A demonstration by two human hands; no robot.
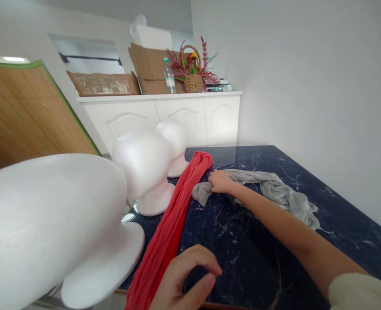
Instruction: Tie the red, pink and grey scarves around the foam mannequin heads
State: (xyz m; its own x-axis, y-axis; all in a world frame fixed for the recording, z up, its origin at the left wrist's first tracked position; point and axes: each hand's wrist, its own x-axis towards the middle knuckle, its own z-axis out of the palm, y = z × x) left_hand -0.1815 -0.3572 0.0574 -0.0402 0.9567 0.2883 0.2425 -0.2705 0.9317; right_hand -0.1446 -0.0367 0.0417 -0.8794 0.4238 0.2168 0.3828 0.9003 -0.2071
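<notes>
My right hand (222, 181) reaches across the dark table with its fingers closed on one end of a grey scarf (282, 191). The rest of that scarf lies crumpled to the right, partly behind my forearm. Low in the view, my left hand (190, 277) is loosely curled, with a gap between thumb and fingers and nothing in it. Beside it, a long red scarf (180, 193) stretches from the near edge to the far part of the table, bunched at its far end.
White foam heads stand in a row along the left: a near one (57, 206), a middle one (142, 163) and a far one (176, 140). The marbled tabletop (235, 245) meets a wall at right. Behind is a white cabinet (184, 116) bearing cardboard, a bottle (169, 77) and a flower basket (193, 82).
</notes>
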